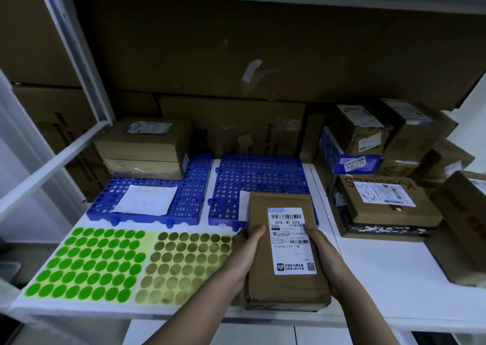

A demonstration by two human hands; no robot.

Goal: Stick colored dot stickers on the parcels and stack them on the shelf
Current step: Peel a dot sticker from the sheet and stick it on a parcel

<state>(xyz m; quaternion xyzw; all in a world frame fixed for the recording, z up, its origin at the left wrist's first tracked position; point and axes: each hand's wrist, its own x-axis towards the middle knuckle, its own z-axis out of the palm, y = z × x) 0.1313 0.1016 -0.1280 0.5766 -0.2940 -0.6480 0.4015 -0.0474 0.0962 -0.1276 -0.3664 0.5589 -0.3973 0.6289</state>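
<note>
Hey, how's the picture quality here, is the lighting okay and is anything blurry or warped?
Head view: dim and bluish overall; the label on the held parcel reads fairly sharp; the green sticker sheet and gold sticker sheet look soft, the gold dots glinting; wide-angle distortion bends the shelf frame at the left.

A single head-worn view looks forward and down, close over the white shelf (368,279).
</note>
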